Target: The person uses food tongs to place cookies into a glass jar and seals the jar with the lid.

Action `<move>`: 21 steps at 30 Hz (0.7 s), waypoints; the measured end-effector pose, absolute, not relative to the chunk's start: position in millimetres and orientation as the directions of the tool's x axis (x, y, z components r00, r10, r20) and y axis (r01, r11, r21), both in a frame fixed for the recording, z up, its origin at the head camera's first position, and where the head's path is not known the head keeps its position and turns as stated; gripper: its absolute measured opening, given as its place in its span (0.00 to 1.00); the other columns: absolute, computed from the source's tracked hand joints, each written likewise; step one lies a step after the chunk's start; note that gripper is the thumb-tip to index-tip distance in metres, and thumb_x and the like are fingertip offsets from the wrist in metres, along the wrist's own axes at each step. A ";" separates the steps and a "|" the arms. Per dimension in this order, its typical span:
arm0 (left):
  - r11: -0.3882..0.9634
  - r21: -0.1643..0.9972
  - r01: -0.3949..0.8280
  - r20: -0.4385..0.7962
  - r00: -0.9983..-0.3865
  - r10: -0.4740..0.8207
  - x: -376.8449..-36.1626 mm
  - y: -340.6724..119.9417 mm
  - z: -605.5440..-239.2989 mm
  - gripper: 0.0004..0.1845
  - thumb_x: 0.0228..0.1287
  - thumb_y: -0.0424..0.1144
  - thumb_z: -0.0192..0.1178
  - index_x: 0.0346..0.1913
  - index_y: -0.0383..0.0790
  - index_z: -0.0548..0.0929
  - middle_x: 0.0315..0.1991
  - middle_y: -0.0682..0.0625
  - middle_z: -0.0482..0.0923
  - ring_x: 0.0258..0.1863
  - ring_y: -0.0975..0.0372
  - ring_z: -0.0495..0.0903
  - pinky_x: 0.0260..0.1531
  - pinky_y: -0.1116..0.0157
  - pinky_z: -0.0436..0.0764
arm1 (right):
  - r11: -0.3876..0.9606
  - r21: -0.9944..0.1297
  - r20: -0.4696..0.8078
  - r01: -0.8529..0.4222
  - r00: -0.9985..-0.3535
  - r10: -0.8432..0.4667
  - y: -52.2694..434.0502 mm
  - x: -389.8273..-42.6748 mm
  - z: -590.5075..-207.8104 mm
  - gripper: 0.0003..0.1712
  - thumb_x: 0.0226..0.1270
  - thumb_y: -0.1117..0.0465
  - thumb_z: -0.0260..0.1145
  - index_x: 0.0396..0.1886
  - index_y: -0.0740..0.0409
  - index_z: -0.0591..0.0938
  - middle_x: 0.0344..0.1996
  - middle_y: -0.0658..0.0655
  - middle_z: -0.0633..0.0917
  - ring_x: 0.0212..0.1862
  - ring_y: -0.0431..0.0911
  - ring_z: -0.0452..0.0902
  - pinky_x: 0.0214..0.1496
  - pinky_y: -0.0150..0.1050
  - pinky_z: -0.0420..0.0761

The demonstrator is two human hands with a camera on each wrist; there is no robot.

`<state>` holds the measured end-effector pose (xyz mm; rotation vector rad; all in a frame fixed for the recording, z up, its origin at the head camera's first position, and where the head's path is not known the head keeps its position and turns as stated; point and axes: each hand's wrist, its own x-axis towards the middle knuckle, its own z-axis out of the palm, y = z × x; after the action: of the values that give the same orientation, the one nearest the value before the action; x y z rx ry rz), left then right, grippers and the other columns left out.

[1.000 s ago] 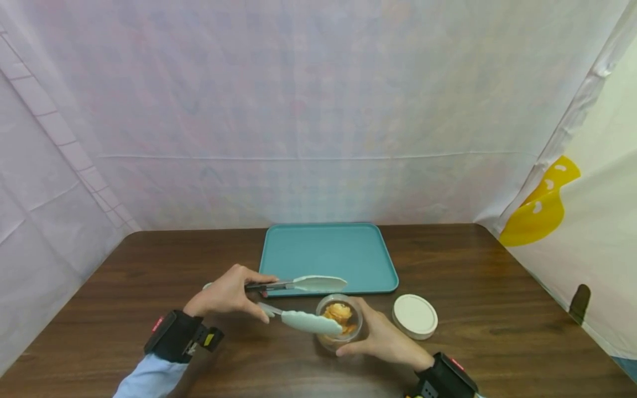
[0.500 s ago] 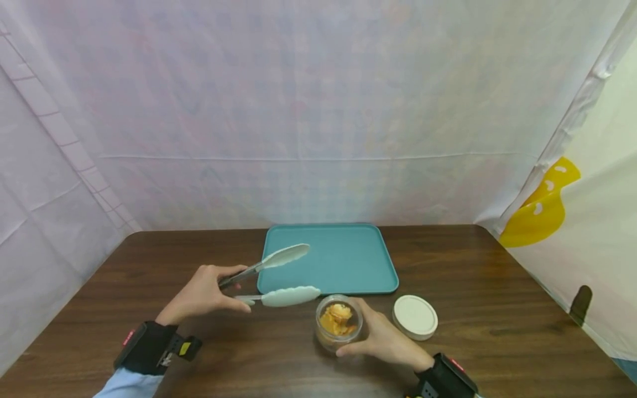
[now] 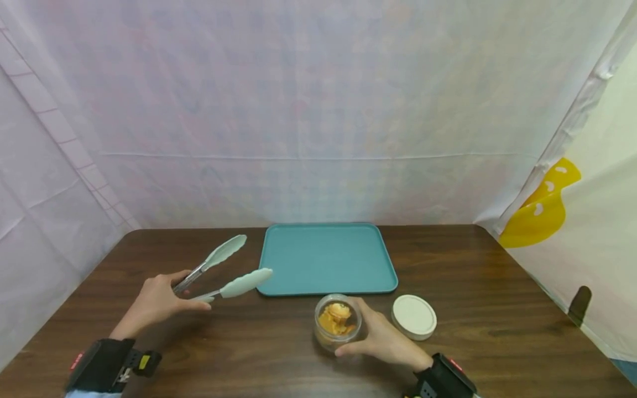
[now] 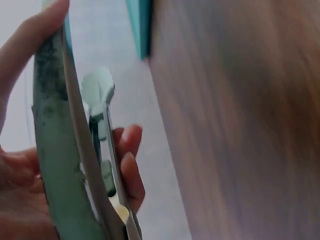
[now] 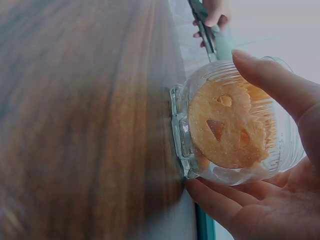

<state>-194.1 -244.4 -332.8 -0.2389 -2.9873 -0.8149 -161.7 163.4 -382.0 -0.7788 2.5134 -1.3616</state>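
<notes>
Glass, a small jar (image 3: 337, 326) of orange-yellow crisps stands on the brown surface (image 3: 497, 342), just in front of the near edge of the teal tray (image 3: 328, 257). The right hand (image 3: 383, 340) wraps it from the right, fingers (image 5: 280, 87) and thumb curled round its wall. A round white lid (image 3: 414, 316) lies flat just right of that hand. To the left, well apart from the jar, the left hand (image 3: 154, 301) grips the metal handles of pale green tongs (image 3: 224, 271), fingers (image 4: 131, 165) curled about them. The two tips stand apart, pointing toward the tray's left edge and holding nothing.
</notes>
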 end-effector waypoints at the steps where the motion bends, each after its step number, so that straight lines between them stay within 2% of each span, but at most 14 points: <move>1: 0.857 0.497 0.136 0.060 -0.991 0.123 -193.6 -248.6 -333.5 0.50 0.36 0.56 0.70 0.59 0.25 0.66 0.29 0.44 0.81 0.27 0.56 0.77 0.26 0.61 0.73 | 0.444 -0.820 0.089 -0.361 -0.847 -0.524 163.4 -161.6 -381.8 0.45 0.46 0.47 0.71 0.63 0.49 0.60 0.55 0.52 0.72 0.55 0.50 0.69 0.54 0.49 0.68; 5: 0.891 0.450 0.068 0.013 -0.998 0.069 -193.2 -264.5 -336.3 0.53 0.37 0.59 0.69 0.59 0.21 0.63 0.31 0.39 0.80 0.28 0.54 0.76 0.28 0.57 0.74 | 0.447 -0.819 0.092 -0.360 -0.851 -0.518 162.8 -161.7 -381.5 0.46 0.45 0.47 0.71 0.62 0.51 0.60 0.55 0.53 0.72 0.55 0.50 0.69 0.54 0.50 0.68; 10: 0.925 0.379 0.031 -0.009 -0.999 0.038 -193.9 -277.8 -340.2 0.55 0.37 0.61 0.67 0.57 0.16 0.63 0.41 0.24 0.72 0.34 0.42 0.74 0.31 0.50 0.73 | 0.483 -0.784 0.114 -0.389 -0.856 -0.504 162.2 -161.9 -382.5 0.47 0.43 0.44 0.71 0.61 0.53 0.61 0.53 0.53 0.74 0.53 0.49 0.70 0.52 0.48 0.69; 15: 0.936 0.352 0.025 -0.028 -0.999 0.037 -194.1 -285.0 -343.8 0.54 0.38 0.61 0.67 0.54 0.14 0.63 0.42 0.21 0.71 0.39 0.34 0.71 0.33 0.48 0.72 | 0.491 -0.778 0.117 -0.392 -0.858 -0.500 161.9 -162.3 -383.1 0.47 0.42 0.44 0.71 0.61 0.53 0.61 0.52 0.53 0.74 0.53 0.49 0.70 0.53 0.48 0.69; 21: 0.935 0.355 0.018 -0.034 -0.999 0.032 -191.9 -288.8 -348.1 0.55 0.35 0.62 0.68 0.53 0.13 0.64 0.43 0.21 0.70 0.40 0.32 0.69 0.33 0.47 0.72 | 0.487 -0.782 0.115 -0.390 -0.857 -0.502 162.4 -162.2 -383.4 0.47 0.42 0.44 0.71 0.61 0.51 0.61 0.53 0.52 0.74 0.54 0.48 0.70 0.53 0.48 0.69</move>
<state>-191.9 -288.8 -348.1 -0.0411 -3.1280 -0.5739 -162.2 162.4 -383.4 -0.7829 2.5955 -1.3140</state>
